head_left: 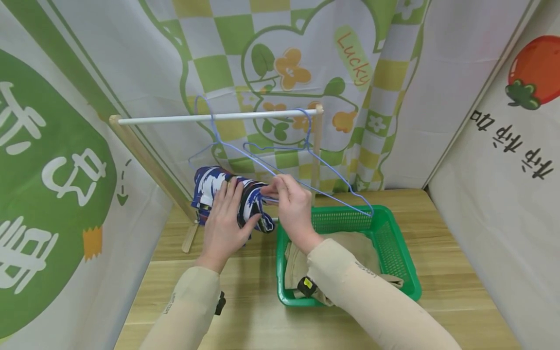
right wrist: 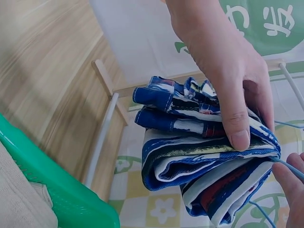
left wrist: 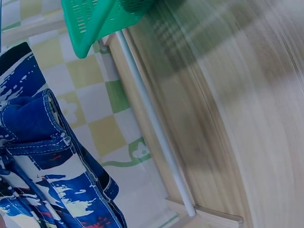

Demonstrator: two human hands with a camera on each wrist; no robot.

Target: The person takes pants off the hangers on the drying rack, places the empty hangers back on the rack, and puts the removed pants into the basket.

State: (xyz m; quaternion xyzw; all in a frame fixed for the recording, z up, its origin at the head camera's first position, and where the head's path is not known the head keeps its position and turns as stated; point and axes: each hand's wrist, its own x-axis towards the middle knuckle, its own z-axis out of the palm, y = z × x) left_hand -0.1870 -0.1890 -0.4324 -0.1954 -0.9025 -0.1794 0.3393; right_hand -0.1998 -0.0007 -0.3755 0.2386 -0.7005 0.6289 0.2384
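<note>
A folded blue-and-white printed denim garment [head_left: 212, 181] hangs in several layers on a blue wire hanger [head_left: 238, 149], whose hook is over the rail. My left hand [head_left: 223, 223] grips the garment; in the right wrist view its thumb presses the near side of the folded layers [right wrist: 204, 161] and its fingers go behind. Beside the garment's right edge, my right hand [head_left: 295, 206] pinches the hanger wire [right wrist: 287, 166]. The left wrist view shows stitched edges of the garment [left wrist: 52, 152] close up, with the left hand almost wholly out of frame.
The white rail [head_left: 166, 119] of a wooden rack carries a second blue hanger [head_left: 339, 176] without clothes at its right end. Below it a green basket [head_left: 404, 272] holds beige cloth [head_left: 356, 245] on the wooden table [head_left: 245, 311]. A patterned curtain [head_left: 223, 53] hangs behind the rack.
</note>
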